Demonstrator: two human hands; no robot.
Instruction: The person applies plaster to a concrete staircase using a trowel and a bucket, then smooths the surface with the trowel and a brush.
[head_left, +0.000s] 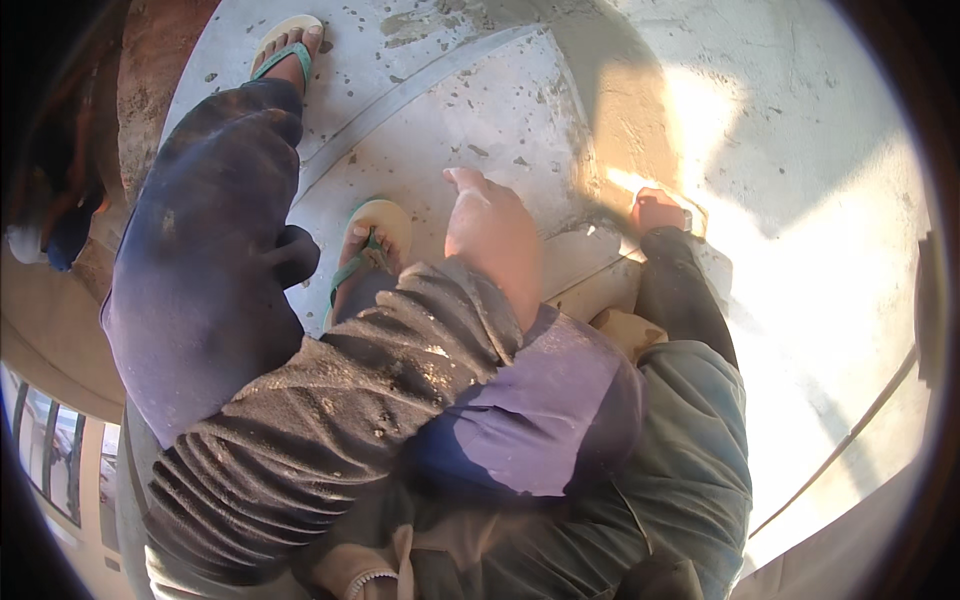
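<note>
My left hand (pixel 490 235), in a dark ribbed sleeve dusted with pale grit, hangs over the middle of the grey surface. It looks open and holds nothing that I can see; a fingertip sticks out at its far end and the rest are foreshortened. Farther right, my right hand (pixel 657 211) is closed low at the edge of a damp brown patch (pixel 630 120) of mortar or plaster. What it grips is hidden, and glare washes out the area round it. A small shiny thing sits by its wrist.
My feet wear green-strapped flip-flops (pixel 379 225), one far left, one near the middle. Grey crumbs and a raised curved ridge (pixel 420 85) mark the pale surface. Railing bars (pixel 48 440) show at lower left. A dark line (pixel 850 435) crosses the sunlit right side.
</note>
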